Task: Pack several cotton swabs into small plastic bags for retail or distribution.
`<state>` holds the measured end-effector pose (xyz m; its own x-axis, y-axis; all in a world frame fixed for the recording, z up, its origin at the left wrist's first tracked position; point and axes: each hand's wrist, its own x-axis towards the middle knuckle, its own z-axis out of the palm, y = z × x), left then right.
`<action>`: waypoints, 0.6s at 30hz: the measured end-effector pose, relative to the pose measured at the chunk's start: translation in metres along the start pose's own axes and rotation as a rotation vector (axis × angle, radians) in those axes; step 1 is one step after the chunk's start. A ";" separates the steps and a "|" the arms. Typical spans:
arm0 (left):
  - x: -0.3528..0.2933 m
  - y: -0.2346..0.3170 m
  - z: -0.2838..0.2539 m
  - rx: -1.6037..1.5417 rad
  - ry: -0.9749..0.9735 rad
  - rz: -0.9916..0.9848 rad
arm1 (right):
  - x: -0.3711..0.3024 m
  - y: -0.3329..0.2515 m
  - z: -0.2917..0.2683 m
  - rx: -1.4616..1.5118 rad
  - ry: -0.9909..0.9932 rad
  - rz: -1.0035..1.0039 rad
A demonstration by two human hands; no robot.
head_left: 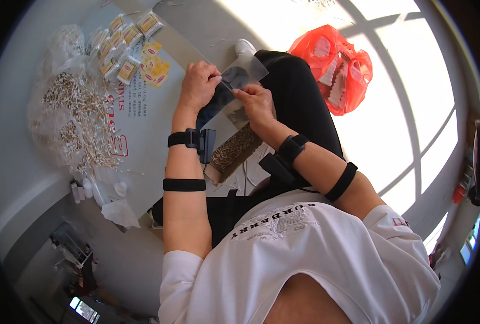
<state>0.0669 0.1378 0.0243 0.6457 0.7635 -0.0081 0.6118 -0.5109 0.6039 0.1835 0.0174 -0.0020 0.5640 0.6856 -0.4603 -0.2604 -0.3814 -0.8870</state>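
With the fingers of our left hand [199, 86] and right hand [258, 106], we pinch clear plastic film [252, 67], right of the swabs [78, 119] on the table [156, 143].

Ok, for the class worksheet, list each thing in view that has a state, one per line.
Left hand: pinching clear plastic
Right hand: pinching the same piece
Clear plastic: held; whether opened, unclear
Large clear bag: crumpled, open, cotton swabs spilling out
Cardboard box: open, swabs inside
Small packs: filled, grouped
Yellow cards: lying overlapped
Red bag: open, white items inside
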 end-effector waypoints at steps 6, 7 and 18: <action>-0.011 0.001 -0.005 0.178 0.045 -0.005 | 0.003 0.025 0.011 -0.313 0.014 -0.244; -0.012 0.003 -0.005 0.251 0.042 -0.008 | 0.002 0.025 0.015 -0.344 0.013 -0.199; -0.100 -0.013 -0.027 0.164 0.647 -0.334 | -0.009 0.019 -0.026 -0.125 -0.111 -0.295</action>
<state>-0.0182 0.0790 0.0388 0.0462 0.9424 0.3312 0.8215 -0.2245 0.5241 0.1942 -0.0122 -0.0140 0.5105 0.8383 -0.1915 0.0036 -0.2248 -0.9744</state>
